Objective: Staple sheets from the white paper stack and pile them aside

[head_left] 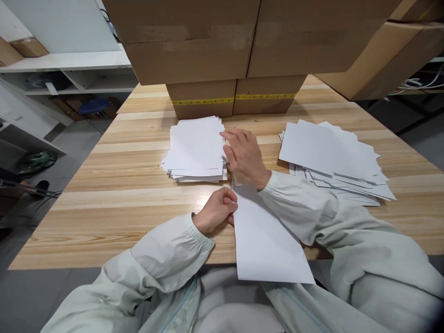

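Note:
A sheet of white paper (265,245) lies in front of me, its near end jutting past the table's front edge. My left hand (217,210) pinches the sheet's left edge between thumb and fingers. Over its far end hovers my right hand (244,155), fingers stretched out and slightly parted, hiding part of that end. Its fingertips are close to the right side of a pile of white paper (197,143); whether they touch it I cannot tell. Farther right, beyond my right forearm, spreads a looser stack of white sheets (333,152).
Stacked cardboard boxes (204,41) stand along the back of the wooden table (121,185), the lower ones crossed by yellow tape. Another box (385,60) is at the back right. At left are white shelves (86,60) and a blue stool (93,106).

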The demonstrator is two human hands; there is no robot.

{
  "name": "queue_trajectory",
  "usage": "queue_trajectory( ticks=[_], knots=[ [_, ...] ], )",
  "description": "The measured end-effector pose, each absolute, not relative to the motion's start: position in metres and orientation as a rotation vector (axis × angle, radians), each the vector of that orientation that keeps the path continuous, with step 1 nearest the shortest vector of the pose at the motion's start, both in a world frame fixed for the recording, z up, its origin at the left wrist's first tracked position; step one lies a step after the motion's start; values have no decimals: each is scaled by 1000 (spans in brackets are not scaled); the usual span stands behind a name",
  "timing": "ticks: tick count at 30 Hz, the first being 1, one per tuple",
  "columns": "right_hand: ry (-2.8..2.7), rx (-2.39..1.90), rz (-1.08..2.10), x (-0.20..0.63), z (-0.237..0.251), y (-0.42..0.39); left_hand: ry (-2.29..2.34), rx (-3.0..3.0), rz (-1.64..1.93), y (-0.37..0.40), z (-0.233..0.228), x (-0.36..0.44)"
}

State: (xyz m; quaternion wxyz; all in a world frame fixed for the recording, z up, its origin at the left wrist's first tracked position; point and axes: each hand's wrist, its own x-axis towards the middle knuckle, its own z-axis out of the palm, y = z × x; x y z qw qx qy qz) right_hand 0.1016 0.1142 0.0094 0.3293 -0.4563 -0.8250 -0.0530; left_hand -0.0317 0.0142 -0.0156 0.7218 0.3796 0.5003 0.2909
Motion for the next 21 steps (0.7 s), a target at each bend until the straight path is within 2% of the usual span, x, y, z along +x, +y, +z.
queue_trajectory(
  ticks=[6, 15, 21],
  knots=[
    [-2294, -1223, -138, 89, -22, 125, 1108, 821, 642, 18, -16, -33],
    [-2355, -1249, -124, 86, -16, 120, 1103, 814, 652, 17, -13, -32],
    [-1922, -1152, -98, 118, 7, 93, 1037, 942, 613, 15, -22, -38]
  ],
)
